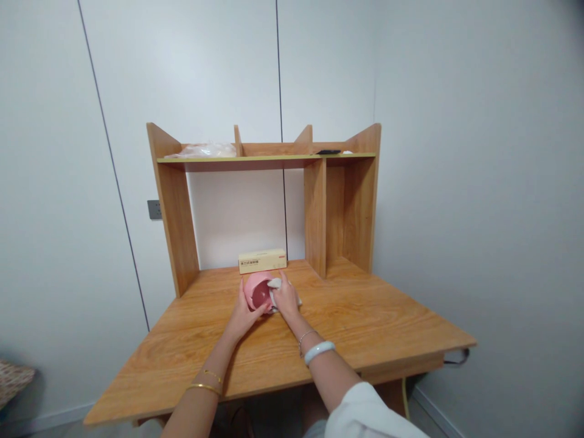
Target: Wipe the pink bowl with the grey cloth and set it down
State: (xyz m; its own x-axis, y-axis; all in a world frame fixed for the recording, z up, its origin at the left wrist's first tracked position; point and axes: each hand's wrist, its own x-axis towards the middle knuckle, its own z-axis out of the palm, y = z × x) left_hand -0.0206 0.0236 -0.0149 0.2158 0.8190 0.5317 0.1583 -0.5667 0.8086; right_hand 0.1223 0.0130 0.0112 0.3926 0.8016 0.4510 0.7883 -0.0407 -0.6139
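Note:
A pink, hollow, rounded container (258,281) is tilted on the desk with its opening turned toward me. My left hand (244,316) grips it along the left and lower rim, thumb near the edge. In my right hand (286,298) is a white cloth (274,283), pressed at the container's right rim. Part of the cloth hangs beside and beneath the hand. What lies under the container is hard to make out. Just behind it stands a long cream box (262,261) with printed lettering.
The wooden desk (365,316) carries a hutch with an upper shelf (269,163) and a right-hand divider (314,219). Up on the shelf lie a clear plastic bag (205,150) and a flat black item (328,152). A wall socket (154,210) is at the left.

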